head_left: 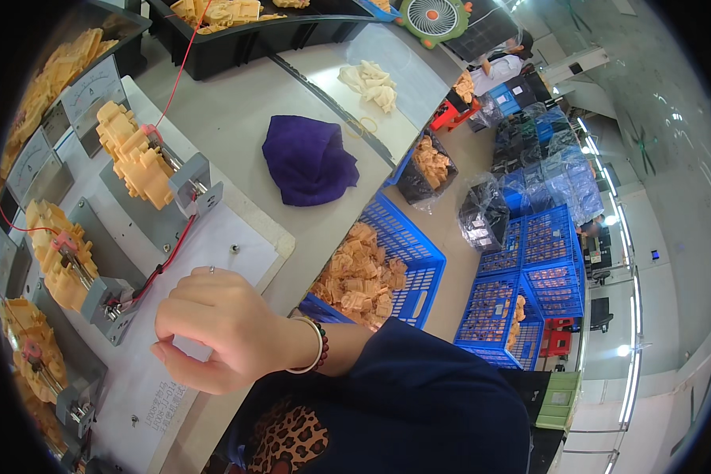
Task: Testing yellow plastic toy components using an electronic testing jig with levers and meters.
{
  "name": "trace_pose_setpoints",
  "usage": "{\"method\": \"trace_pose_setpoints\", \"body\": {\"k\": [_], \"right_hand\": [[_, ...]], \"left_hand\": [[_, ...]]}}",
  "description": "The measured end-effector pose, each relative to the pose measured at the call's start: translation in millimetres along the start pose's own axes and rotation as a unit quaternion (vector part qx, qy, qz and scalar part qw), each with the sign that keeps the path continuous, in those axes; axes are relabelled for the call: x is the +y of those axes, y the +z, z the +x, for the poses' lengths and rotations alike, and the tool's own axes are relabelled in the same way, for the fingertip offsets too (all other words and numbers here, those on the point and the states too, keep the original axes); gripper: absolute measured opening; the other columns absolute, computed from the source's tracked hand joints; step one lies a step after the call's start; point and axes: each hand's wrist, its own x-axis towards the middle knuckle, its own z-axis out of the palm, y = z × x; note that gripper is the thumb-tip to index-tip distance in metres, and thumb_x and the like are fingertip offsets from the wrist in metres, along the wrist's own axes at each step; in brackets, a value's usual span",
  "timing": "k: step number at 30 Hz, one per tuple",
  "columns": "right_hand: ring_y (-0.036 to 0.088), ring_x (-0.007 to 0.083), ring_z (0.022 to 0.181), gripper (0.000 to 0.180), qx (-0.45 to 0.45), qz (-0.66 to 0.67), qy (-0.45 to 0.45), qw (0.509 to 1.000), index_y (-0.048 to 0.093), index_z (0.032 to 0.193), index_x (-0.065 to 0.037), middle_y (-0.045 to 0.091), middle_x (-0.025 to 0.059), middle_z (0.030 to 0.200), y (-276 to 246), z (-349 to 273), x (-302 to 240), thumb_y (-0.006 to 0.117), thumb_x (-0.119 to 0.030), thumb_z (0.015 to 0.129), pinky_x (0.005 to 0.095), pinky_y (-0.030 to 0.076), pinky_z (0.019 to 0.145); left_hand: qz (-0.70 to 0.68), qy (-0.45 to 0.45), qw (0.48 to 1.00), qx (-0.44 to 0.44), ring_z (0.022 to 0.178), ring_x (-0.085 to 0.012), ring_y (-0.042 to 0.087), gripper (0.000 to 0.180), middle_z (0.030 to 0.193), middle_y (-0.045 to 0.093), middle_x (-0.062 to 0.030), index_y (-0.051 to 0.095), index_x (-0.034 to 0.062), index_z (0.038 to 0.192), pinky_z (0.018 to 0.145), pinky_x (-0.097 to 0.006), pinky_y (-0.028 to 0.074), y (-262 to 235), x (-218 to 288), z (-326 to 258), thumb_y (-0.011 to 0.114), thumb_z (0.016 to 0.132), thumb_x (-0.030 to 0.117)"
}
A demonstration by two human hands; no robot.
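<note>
My right hand hovers over the white base board of a row of test fixtures, back of the hand upward. Its fingers are curled and the thumb bends to meet the index finger, leaving a small loop. What the fingertips hold, if anything, is hidden. Left of the hand, pale orange moulded plastic parts sit on the fixtures: a far part, a middle part and a near part. Grey metal clamp blocks with red wires stand beside them. My left hand is not in view.
Dial meters stand behind the fixtures. Black bins of orange parts line the far side. A purple cloth and crumpled pale cloth lie on the table. A blue crate of parts stands beside it; stacked crates stand beyond.
</note>
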Motion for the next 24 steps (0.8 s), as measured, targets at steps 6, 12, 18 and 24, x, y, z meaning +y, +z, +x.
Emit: {"method": "trace_pose_setpoints", "body": {"k": [6,12,18,24], "right_hand": [[0.047,0.0232,0.050,0.017,0.001,-0.004,0.001,1.000,0.050,0.068,-0.007,0.050,0.0035,0.059,-0.7,-1.1,0.2,0.066,-0.002,0.066,0.0329,0.033,0.049],[0.046,0.0232,0.049,0.017,-0.001,-0.009,0.003,1.000,0.050,0.068,-0.007,0.050,0.0033,0.058,-3.3,-0.4,-0.1,0.066,-0.002,0.066,0.0329,0.032,0.049],[0.046,0.0232,0.048,0.017,-0.006,-0.012,0.004,1.000,0.051,0.068,-0.007,0.049,0.0034,0.058,0.2,1.5,3.8,0.066,-0.001,0.065,0.0326,0.032,0.048],[0.044,0.0165,0.046,0.008,-0.027,-0.007,-0.017,0.999,0.059,0.070,-0.005,0.053,0.0044,0.059,7.7,0.6,-4.0,0.067,-0.004,0.069,0.0294,0.034,0.046]], "left_hand": [[-0.008,0.024,1.000,-0.017,0.068,-0.0166,0.056,0.027,0.079,0.063,-0.0076,0.065,0.0008,0.090,0.060,-0.033,0.047,-0.5,9.3,1.7,0.072,0.086,0.027],[-0.006,0.016,1.000,0.004,0.067,-0.0168,0.057,0.022,0.079,0.064,-0.0085,0.066,0.0008,0.090,0.059,-0.032,0.047,2.6,12.7,0.5,0.071,0.087,0.022],[-0.044,0.003,0.999,-0.001,0.065,-0.0170,0.056,0.022,0.079,0.063,-0.0080,0.066,0.0008,0.092,0.059,-0.033,0.048,11.3,15.0,6.0,0.071,0.086,0.022],[-0.034,-0.159,0.984,-0.067,0.089,-0.0112,0.055,0.020,0.099,0.060,-0.0032,0.058,0.0009,0.111,0.076,-0.024,0.046,-28.3,-23.8,-23.3,0.058,0.093,0.008]]}}
